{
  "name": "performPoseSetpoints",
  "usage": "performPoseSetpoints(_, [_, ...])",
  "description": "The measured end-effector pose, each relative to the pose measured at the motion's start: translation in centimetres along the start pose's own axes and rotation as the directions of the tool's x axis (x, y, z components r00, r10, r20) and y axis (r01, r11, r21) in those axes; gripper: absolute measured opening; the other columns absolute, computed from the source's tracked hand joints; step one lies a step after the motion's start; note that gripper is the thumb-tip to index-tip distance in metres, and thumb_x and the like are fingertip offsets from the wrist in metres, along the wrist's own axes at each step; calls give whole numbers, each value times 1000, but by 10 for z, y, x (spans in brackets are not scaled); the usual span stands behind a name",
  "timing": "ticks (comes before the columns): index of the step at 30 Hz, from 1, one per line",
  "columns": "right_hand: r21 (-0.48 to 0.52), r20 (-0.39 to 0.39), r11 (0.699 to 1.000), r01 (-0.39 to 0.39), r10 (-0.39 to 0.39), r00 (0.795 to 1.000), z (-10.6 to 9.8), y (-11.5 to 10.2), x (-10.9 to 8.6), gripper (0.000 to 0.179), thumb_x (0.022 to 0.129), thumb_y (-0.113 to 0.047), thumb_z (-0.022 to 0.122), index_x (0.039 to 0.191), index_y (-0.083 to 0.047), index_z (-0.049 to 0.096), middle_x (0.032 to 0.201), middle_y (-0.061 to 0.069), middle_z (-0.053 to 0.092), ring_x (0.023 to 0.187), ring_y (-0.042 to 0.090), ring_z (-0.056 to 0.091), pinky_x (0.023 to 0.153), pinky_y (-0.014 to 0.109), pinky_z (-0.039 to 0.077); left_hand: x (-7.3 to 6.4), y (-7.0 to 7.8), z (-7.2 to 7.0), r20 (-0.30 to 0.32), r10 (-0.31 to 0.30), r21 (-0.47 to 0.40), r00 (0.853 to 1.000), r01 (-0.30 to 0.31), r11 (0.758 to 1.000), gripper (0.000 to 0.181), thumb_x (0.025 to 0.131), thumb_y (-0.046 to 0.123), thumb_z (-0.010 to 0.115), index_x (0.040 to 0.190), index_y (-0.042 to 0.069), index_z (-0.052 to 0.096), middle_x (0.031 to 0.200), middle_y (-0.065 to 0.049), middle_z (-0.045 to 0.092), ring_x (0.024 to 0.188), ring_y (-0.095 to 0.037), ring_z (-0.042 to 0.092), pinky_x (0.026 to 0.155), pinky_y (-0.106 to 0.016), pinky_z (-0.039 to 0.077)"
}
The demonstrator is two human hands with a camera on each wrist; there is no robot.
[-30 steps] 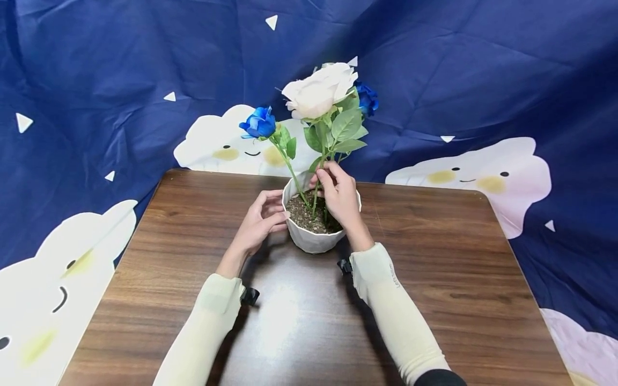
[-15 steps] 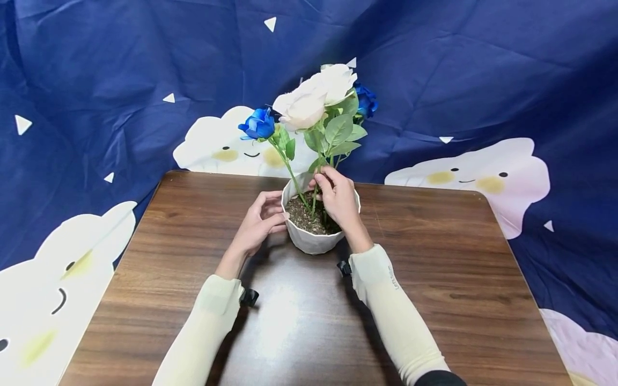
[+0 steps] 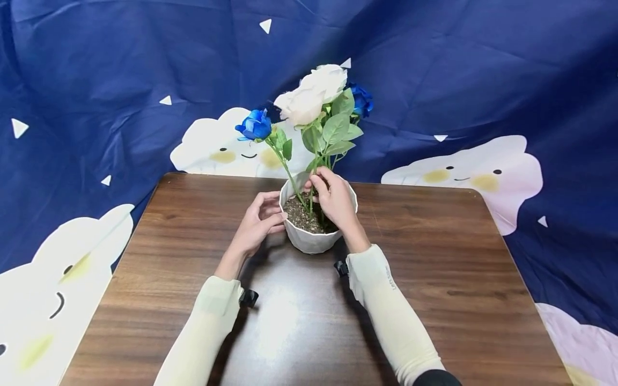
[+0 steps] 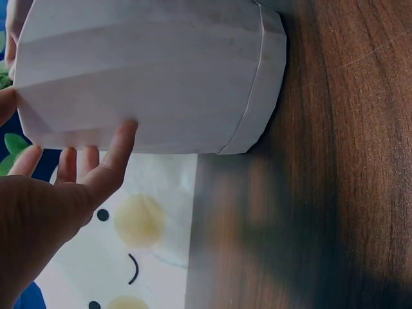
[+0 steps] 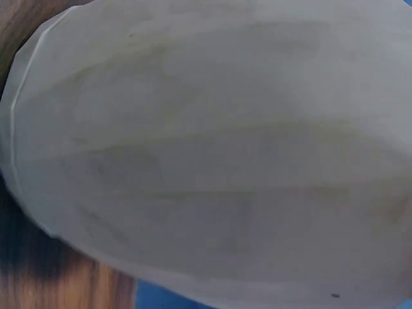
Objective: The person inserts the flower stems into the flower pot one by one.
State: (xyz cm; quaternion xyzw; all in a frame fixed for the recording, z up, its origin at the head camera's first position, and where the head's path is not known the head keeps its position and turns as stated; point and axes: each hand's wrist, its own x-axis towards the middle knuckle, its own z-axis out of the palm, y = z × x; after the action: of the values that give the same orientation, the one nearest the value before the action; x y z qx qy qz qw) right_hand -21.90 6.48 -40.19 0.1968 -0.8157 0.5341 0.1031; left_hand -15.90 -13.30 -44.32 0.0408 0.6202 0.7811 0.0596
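A white faceted flowerpot [image 3: 314, 242] with soil [image 3: 300, 215] stands on the table. My right hand [image 3: 336, 201] reaches over its rim and pinches the green stem of the front white rose [image 3: 300, 105] between thumb and fingers. My left hand [image 3: 258, 222] rests against the pot's left side; in the left wrist view its fingertips [image 4: 127, 132] touch the outer wall, with the thumb at the rim. Behind the front bloom is another white rose [image 3: 329, 80]. One blue rose [image 3: 256, 125] leans left; another blue rose [image 3: 362, 100] stands at the back right. The pot wall [image 5: 212, 154] fills most of the right wrist view.
The brown wooden table [image 3: 434, 279] extends to both sides of the pot, its far edge just behind it. A dark blue curtain [image 3: 120, 59] with white clouds hangs behind the table.
The front white rose has tipped left, uncovering more of the white rose behind it. My right hand has sunk slightly with the stem. The left hand keeps its place on the pot.
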Motion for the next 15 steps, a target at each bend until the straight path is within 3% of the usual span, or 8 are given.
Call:
performPoseSetpoints(5, [96,6,993,-66,66,998,-5,0,1,16,105,-12,56,107,2,64,97,17,73,89,35,71,70,41,65,1,-1,-2,-4,-8,2,1000,8,1000,59,92,-4,63,146,-2,38,136,-31,42,118,-35,53,93,-50,58])
performPoseSetpoints(10, [97,-11,994,-42,43,999,-13,1,-1,16,101,-7,61,111,6,63,97,22,70,88,39,70,75,44,64,-1,-1,-7,-25,-7,18,1000,8,1000,59,92,-5,64,145,-2,39,134,-30,44,111,-26,56,91,-47,60])
performPoseSetpoints(15, [56,-52,998,-19,22,998,-30,9,-13,16,100,-6,64,109,6,65,97,21,70,88,38,70,73,32,62,-1,1,-11,-27,21,144,999,-17,989,57,92,1,67,143,0,44,132,-28,49,111,-28,58,89,-46,61])
